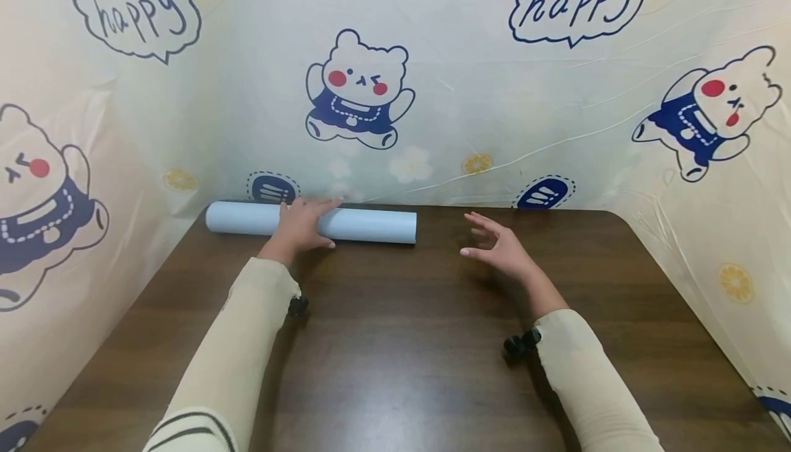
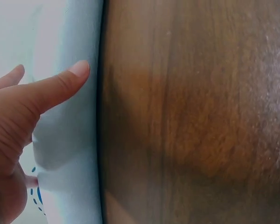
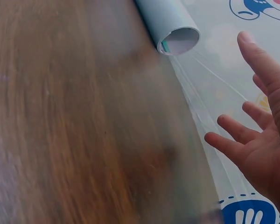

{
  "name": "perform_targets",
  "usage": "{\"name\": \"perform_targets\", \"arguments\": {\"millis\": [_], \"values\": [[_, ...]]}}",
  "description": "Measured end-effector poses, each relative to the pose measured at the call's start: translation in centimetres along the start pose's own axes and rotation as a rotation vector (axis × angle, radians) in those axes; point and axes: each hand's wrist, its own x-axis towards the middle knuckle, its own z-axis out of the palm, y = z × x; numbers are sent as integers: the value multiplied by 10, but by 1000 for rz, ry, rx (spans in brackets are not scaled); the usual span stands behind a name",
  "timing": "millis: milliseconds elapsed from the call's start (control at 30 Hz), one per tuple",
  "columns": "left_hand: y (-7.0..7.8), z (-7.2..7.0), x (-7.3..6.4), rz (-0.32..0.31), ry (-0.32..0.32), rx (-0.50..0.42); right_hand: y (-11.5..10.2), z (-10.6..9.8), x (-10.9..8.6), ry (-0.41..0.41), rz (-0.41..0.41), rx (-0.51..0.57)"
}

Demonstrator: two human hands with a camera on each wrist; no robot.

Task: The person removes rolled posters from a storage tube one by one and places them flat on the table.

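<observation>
A light blue rolled-up sheet (image 1: 371, 226) lies along the far edge of the table. Over its middle is my left hand (image 1: 301, 225), thumb straight and fingers spread towards the back. In the left wrist view the left thumb (image 2: 60, 88) overlaps the roll (image 2: 72, 140), its tip by the near side. My right hand (image 1: 494, 246) is off to the right of the roll, fingers apart and holding nothing. The right wrist view shows the roll's hollow end (image 3: 179, 39), with the right hand (image 3: 266, 144) a short way from it.
The brown wooden table (image 1: 395, 356) has a rounded far right corner. Directly behind it hangs a pale printed curtain (image 1: 457, 108) with cartoon bears, which also runs along both sides. Small black devices (image 1: 522, 345) sit at both wrists.
</observation>
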Motion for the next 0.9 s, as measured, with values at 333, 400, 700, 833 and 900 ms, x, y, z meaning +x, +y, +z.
{"name": "perform_targets", "arguments": {"millis": [333, 400, 700, 833, 900], "values": [[7, 5, -2, -6, -19, 89, -1, 10, 1, -25, 2, 69], [8, 4, -3, -6, -25, 78, -3, 11, 1, -26, 7, 71], [13, 10, -16, 60, 16, 98, -36, 11, -10, -61, 21, 99], [18, 7, -21, 99, 55, 110, -36, 11, -12, -69, 19, 107], [22, 4, -22, 112, 72, 124, -29, 11, -12, -63, 24, 99]]}}
